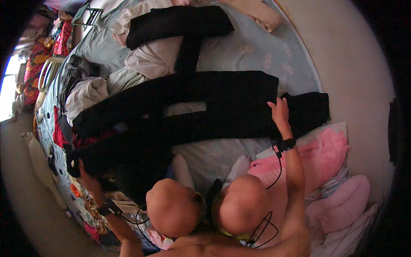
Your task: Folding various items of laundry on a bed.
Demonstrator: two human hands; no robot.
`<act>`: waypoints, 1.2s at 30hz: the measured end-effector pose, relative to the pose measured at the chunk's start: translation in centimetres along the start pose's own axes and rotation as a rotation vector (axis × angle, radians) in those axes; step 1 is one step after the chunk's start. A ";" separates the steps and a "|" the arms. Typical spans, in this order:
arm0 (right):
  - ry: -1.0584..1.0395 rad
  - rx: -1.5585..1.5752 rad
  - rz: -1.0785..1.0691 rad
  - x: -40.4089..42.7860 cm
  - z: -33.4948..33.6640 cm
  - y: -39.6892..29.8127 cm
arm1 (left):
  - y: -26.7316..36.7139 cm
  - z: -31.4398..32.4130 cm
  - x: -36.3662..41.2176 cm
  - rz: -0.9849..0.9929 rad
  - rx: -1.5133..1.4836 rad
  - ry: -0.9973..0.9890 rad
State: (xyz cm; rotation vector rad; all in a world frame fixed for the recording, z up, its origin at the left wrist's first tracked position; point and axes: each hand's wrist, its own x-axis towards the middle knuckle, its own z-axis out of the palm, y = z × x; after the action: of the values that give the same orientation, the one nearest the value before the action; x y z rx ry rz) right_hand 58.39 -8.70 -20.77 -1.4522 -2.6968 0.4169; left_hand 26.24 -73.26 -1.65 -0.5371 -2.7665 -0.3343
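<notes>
A long black garment [224, 125] lies spread across the bed before my knees; it looks like trousers, though the dark folds hide its exact shape. My right hand [281, 114] rests at its right end, thumb and fingers apart on the cloth. Beyond that hand, another stretch of black fabric [308, 109] reaches toward the wall. My left hand [86, 178] is at the garment's left end, beside a dark edge with a small pale spot. Shadow hides whether its fingers grip the cloth. Black bands with cables sit on both wrists.
Further up the bed lies a folded black garment [179, 24], with pale clothes [154, 59] near it. A beige folded cloth [257, 14] is at the far edge. Pink bedding [327, 147] lies at right, by the wall [356, 80]. A pale chair [49, 72] stands left.
</notes>
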 end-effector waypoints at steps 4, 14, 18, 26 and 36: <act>0.015 -0.087 0.080 -0.4 -1.4 -3.2 | 12.4 -2.2 0.7 0.180 0.083 -0.025; -0.772 1.319 0.339 -3.5 -5.0 -2.8 | 30.0 11.1 0.8 0.274 -1.290 -1.460; -0.684 1.238 0.577 -5.2 -3.3 -3.3 | 22.0 16.7 -1.3 -0.127 -0.869 -1.591; -0.171 0.344 0.069 -5.8 -1.7 -3.1 | 23.4 20.9 -2.9 -0.421 -1.021 -1.189; 0.006 0.040 0.051 -8.3 -2.6 -0.4 | 24.8 23.0 -4.2 -0.321 -0.965 -1.272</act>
State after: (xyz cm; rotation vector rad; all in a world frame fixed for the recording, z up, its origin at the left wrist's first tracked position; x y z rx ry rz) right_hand 63.11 -15.17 -17.47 -1.5112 -2.6360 0.4660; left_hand 34.01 -45.78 -20.24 -0.6194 -3.6876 -2.0912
